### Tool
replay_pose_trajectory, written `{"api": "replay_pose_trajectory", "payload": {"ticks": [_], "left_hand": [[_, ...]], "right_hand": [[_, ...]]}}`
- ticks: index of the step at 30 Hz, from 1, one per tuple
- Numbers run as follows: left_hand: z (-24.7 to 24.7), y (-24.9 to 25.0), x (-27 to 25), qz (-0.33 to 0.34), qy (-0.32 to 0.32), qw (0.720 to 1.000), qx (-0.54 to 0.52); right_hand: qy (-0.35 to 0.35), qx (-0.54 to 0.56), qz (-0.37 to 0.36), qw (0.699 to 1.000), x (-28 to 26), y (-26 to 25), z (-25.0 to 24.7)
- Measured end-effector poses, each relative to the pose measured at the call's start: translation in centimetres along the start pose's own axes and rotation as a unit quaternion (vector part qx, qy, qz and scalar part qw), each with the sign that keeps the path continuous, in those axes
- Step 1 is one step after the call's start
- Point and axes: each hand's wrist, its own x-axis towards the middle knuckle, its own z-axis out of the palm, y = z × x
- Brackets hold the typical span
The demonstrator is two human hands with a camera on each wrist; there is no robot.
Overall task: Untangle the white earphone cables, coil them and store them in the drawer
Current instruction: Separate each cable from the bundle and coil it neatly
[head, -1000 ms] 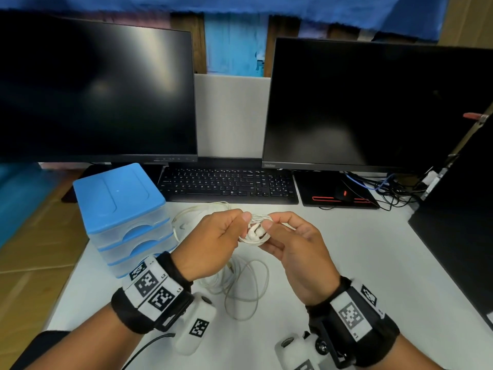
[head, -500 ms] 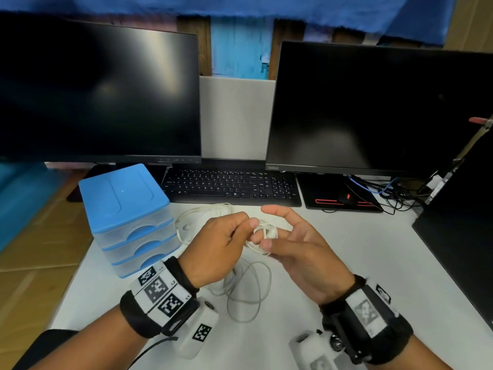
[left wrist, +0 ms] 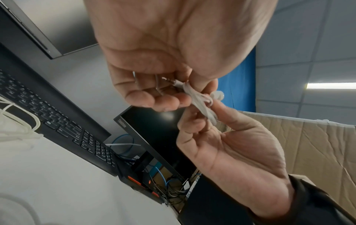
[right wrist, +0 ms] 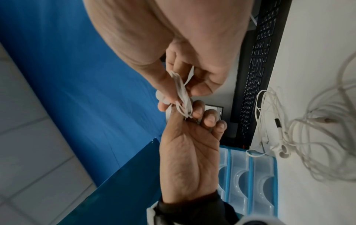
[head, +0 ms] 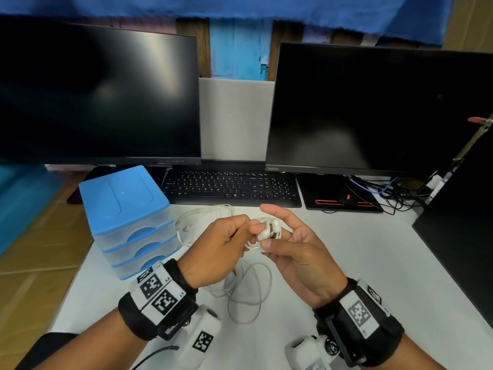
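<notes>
Between hands (head: 262,243): coiled earphone bundle (head: 268,231), both pinching.

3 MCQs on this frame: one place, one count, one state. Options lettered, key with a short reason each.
1. Where is the drawer unit?
A. left of the keyboard
B. on the right monitor
C. under the table

2. How many drawer fronts does it show?
A. one
B. three
C. five

3. The coiled earphone bundle is:
A. in a drawer
B. flat on the table
C. held between both hands

Key:
1 A, it stands at the table's left, by the keyboard's end.
2 B, three stacked fronts.
3 C, left hand and right hand pinch it above the table.
</notes>
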Motion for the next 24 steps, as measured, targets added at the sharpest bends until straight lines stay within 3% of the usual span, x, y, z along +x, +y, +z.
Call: {"api": "replay_pose_trajectory", "payload": {"ticks": [8,14,18,21,24], "left_hand": [[-0.1,0.0,0.0,-0.02,0.0,1.0,-0.012],[-0.1,-0.5,0.1,-0.015,-0.007,1.0,-0.013],[-0.2,-0.5,0.1,-0.01,0.0,1.0,-0.01],[0.2,-0.3,-0.1,-0.016,0.003,1.0,-0.007],[0.3,-0.3,-0.2,-0.028,0.002,1.0,-0.007]], "right_hand": [[0.016,-0.005,0.01,1.0,0.1,0.1,-0.2],[-0.026,0.026,0.008,0.999,-0.1,-0.1,-0.3],[0.023,-0.103,-0.059,0.993,-0.1,0.0,0.0],[0.112,-0.262,-0.144,0.948,0.1,0.8,-0.1],[0.146,-0.316,-0.168,0.922,0.3,1.1,-0.4]]}}
